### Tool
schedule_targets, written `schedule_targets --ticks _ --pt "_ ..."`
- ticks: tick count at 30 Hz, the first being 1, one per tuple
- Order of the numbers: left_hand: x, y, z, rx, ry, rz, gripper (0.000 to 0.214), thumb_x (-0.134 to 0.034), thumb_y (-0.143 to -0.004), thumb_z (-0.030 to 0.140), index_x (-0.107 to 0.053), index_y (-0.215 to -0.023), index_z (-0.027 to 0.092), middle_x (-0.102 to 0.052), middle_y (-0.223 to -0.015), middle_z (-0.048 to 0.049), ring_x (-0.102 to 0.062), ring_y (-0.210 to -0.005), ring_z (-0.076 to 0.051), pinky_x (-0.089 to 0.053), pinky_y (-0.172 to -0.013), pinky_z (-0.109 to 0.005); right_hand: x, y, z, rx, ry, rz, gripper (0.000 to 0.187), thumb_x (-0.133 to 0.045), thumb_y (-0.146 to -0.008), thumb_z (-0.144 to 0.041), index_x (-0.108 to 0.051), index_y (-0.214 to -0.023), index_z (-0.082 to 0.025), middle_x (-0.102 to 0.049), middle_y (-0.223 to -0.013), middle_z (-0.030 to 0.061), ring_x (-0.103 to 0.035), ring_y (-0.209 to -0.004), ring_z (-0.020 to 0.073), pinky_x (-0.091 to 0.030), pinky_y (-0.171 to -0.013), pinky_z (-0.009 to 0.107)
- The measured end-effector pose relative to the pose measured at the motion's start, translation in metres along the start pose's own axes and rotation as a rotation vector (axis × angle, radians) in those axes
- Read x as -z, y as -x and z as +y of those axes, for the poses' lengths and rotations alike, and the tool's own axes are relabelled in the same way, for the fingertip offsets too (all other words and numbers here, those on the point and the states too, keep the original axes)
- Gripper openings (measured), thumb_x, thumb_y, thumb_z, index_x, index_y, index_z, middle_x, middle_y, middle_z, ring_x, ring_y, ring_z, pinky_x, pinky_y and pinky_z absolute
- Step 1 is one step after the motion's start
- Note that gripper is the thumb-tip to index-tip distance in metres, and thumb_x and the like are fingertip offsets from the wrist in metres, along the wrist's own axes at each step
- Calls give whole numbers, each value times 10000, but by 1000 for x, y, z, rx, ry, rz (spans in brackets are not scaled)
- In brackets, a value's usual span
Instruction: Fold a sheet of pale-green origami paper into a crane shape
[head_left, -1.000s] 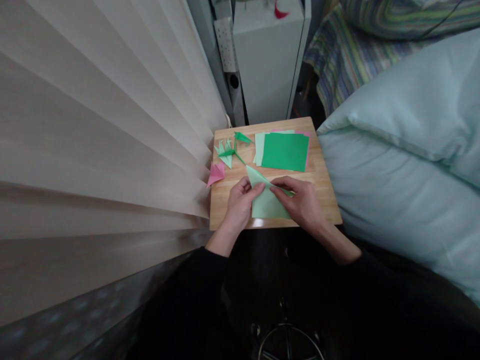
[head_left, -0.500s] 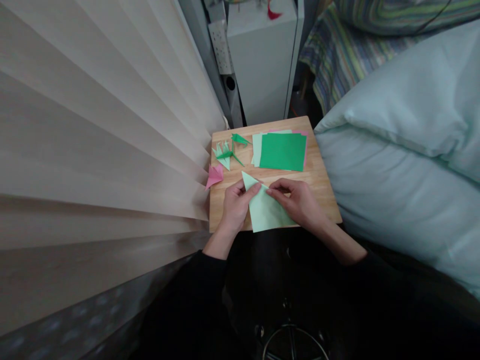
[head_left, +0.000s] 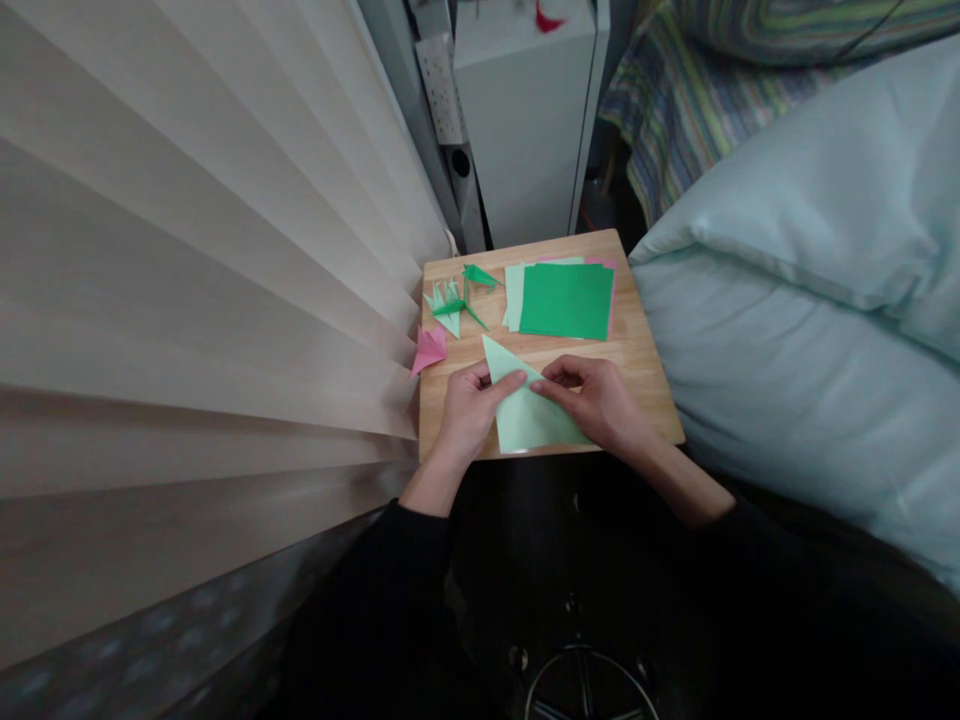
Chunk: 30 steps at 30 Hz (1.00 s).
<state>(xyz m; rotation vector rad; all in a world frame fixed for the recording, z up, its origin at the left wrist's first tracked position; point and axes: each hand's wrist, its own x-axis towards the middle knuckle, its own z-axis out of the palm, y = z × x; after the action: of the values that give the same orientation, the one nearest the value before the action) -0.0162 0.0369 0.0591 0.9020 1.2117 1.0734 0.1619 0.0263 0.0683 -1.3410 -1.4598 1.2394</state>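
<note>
Near the frame's centre, my left fingers (head_left: 513,381) and right fingers (head_left: 553,389) pinch the paper (head_left: 536,424) by its slanted edge, which I do best to keep straight, pressing evenly.

Pretty dim lighting in here tbh. Beige pleated curtain (head_left: 225,250) left of the left hand (head_left: 469,408), small wooden table (head_left: 637,350) under both, white cabinet (head_left: 525,140) straight beyond, puffy pale-blue duvet (head_left: 810,320) right of the right hand (head_left: 602,398), striped fabric (head_left: 694,130) past that.
</note>
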Motion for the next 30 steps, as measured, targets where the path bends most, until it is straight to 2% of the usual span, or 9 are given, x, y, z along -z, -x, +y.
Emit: schedule_targets --ticks 2,9,17,19,22,25,28,30 --pt "2 0 -1 20 4 -28 288 -951 -633 370 -823 -793 167 -793 -800 -44 -651 -651 -127 -514 -640 -257 1 0 -2 5 19 4 359 -738 -846 -532 -697 -747 -190 -742 -741 58 -666 -712 203 -508 -698 348" --pt "3 -1 -3 10 -37 9 316 -951 -635 402 -820 -801 168 -797 -819 -50 -661 -657 -134 -520 -639 -265 1 1 -6 10 13 -8 416 -733 -839 -593 -710 -763 -185 -754 -762 67 -672 -722 203 -519 -712 350" --pt "3 -1 -3 6 -54 14 329 -955 -621 399 -806 -793 161 -786 -805 -45 -642 -653 -134 -496 -627 -264 2 1 -5 32 36 -22 357 -711 -878 -533 -688 -761 -196 -747 -752 56 -660 -710 199 -503 -686 338" --pt "1 -1 -1 -9 -43 3 338 -949 -624 400 -796 -809 162 -782 -823 -44 -651 -685 -146 -507 -656 -277 1 3 -5 80 116 -4 299 -686 -907 -455 -659 -744 -207 -731 -746 47 -647 -705 194 -482 -673 330" --pt "-1 -1 3 -86 -115 -4 314 -920 -670 396 -766 -822 169 -754 -820 -30 -651 -744 -154 -510 -717 -285 0 6 -4 204 343 65 234 -634 -920 -301 -584 -705 -223 -676 -727 35 -605 -708 189 -438 -682 329" --pt "-4 0 7 -159 -171 7 307 -898 -700 388 -724 -847 182 -722 -826 -13 -644 -781 -150 -498 -753 -277 -2 8 -4 293 548 100 204 -586 -923 -220 -538 -725 -229 -633 -758 48 -573 -741 201 -410 -696 338" --pt "-6 1 10 -173 -172 33 358 -895 -691 409 -707 -905 193 -696 -821 1 -619 -757 -141 -475 -717 -266 -4 10 -4 349 629 77 167 -551 -943 -197 -546 -778 -225 -633 -822 74 -582 -794 227 -429 -729 358" --pt "-6 2 11 -173 -174 20 345 -881 -702 416 -697 -891 194 -676 -791 9 -602 -740 -137 -461 -696 -261 -5 11 -5 397 597 39 139 -542 -954 -197 -560 -818 -219 -652 -901 94 -608 -863 244 -463 -787 378"
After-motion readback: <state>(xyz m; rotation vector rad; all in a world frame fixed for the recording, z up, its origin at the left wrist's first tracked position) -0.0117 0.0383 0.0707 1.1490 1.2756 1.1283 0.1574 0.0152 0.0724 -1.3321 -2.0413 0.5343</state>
